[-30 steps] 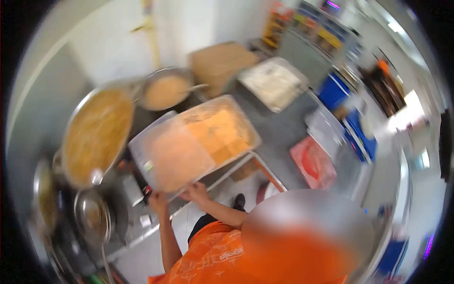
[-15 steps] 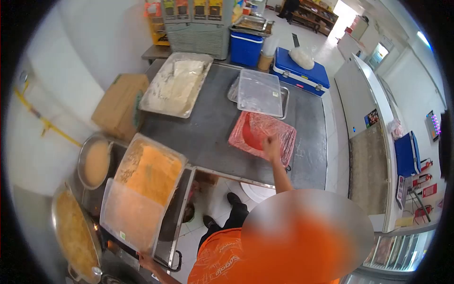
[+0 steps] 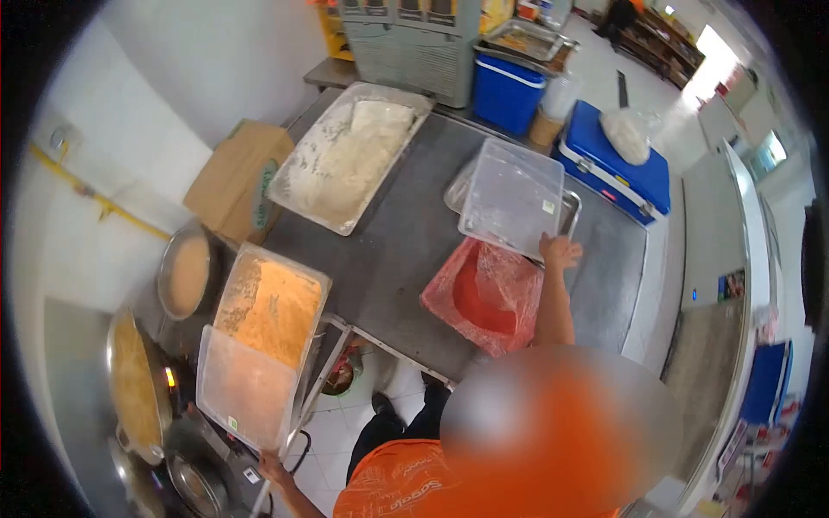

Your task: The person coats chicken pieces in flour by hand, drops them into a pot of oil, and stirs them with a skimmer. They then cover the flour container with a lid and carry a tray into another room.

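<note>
My left hand (image 3: 273,467) is closed at the near corner of a tray of orange crumbs (image 3: 281,298), where a clear lid (image 3: 246,388) covers the tray's near half. My right hand (image 3: 561,251) has its fingers spread beside the near right corner of another clear lid (image 3: 514,194), which lies over a metal tray (image 3: 571,211). Just below that lid is a plastic-lined red container (image 3: 440,293), its film folded back on the right and red contents showing. A tray of white powder (image 3: 354,160) stands farther back on the metal table.
Pans (image 3: 138,384) and a lit burner (image 3: 170,377) are at the lower left, below a pot of pale orange liquid (image 3: 187,276). A cardboard box (image 3: 237,181) stands behind. Blue coolers (image 3: 609,160) line the far edge. A table frame (image 3: 393,350) edges the floor gap.
My right hand has left the red container's film and moved up to the clear lid, fingers now spread. The red contents are more exposed. The view has shifted; my left hand stays at the tray corner.
</note>
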### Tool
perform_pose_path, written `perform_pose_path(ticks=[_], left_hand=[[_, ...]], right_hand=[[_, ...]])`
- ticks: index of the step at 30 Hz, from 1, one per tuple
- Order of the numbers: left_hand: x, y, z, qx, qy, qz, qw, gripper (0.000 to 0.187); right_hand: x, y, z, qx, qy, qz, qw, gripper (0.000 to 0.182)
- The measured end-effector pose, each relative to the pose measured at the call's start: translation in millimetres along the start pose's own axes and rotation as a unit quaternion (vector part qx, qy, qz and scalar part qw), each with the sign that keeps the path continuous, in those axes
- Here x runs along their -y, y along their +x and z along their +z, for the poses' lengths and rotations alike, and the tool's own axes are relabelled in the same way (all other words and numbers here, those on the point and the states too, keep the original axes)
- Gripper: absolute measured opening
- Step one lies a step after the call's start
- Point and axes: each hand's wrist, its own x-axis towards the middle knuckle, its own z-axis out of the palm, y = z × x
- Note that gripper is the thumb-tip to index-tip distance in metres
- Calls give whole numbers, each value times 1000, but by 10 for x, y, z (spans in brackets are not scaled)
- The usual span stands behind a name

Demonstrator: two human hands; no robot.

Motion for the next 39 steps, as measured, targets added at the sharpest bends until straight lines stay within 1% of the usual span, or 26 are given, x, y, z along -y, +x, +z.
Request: perform_pose_path(ticks=[2,4,6,8,9,11,12,13,14,15,16,17,19,21,23,25,26,28,29,31,32,34,35,37,38,39], left_hand=[[-76,-50,25,1,-16,-21,1000,46],[-219,-184,59,-23,-4,-25,999,47],[-442,-261,146,-40,4,-22,999,49],[-607,-358,185,-58,-22,-111,992,51],[-590,-383,162,-40,-52,-106,992,61],[-597,-497,183,-73,-64,-107,989,64],[-618,-555,203,-95,-70,-108,987,67],[-749,-614,167,-71,-43,-156,984,69],[-699,-635,142,-76,-45,-156,984,69],[-620,-678,105,-76,-82,-169,979,74],[-555,-724,61,-76,-118,-182,973,80],[-511,-762,14,-81,-119,-184,972,80],[-433,-842,-58,-64,-115,-209,969,80],[-389,-943,-105,-57,-121,-212,968,81],[-418,-1105,-153,-51,-127,-218,966,81],[-476,-1260,-157,-61,-137,-225,963,83],[-412,-1329,-180,-67,-142,-228,961,83],[-277,-1475,-285,-70,-156,-243,955,84],[-347,-1585,-289,-78,-162,-246,952,84],[-285,-1682,-336,-91,-169,-266,945,83],[-246,-1730,-367,-98,-173,-284,938,82],[-128,-1728,-392,-88,-185,-280,938,80],[-71,-1755,-398,-74,-196,-270,940,79],[-216,-1603,-319,-58,-184,-261,946,79],[-304,-1498,-263,-60,-173,-246,952,76],[-388,-1366,-215,-58,-162,-229,958,74]], right_hand=[[65,10,140,8,-13,42,999,41],[53,206,276,1,-37,53,998,38],[117,113,10,-46,78,27,996,43],[-14,257,47,-61,225,-99,967,41],[57,142,-32,-56,230,-109,966,41],[299,-207,-533,-151,235,-158,947,33],[433,-280,-636,-148,241,-164,945,33],[534,-345,-711,-143,267,-207,930,36],[604,-393,-768,-138,292,-247,914,38],[741,-370,-830,-18,338,-302,891,40],[939,-292,-619,-8,352,-328,876,41],[1157,-210,-389,1,365,-354,861,42],[1740,-376,-353,62,357,-438,823,42],[2369,-527,-178,117,304,-461,826,41],[2933,-566,229,162,290,-510,793,43],[3369,-633,627,172,261,-514,799,44],[3523,-655,681,173,260,-520,795,44],[3772,-747,783,294,260,-442,807,46],[3835,-835,695,297,259,-447,803,46],[3931,-952,553,162,237,-505,814,48],[4006,-931,602,166,234,-510,811,48],[4120,-884,674,87,126,-549,822,50],[4103,-958,688,97,121,-559,815,50],[4058,-1148,474,-25,39,-517,855,45],[4008,-1288,319,-19,37,-525,850,45],[3933,-1465,128,-142,7,-524,840,43]])
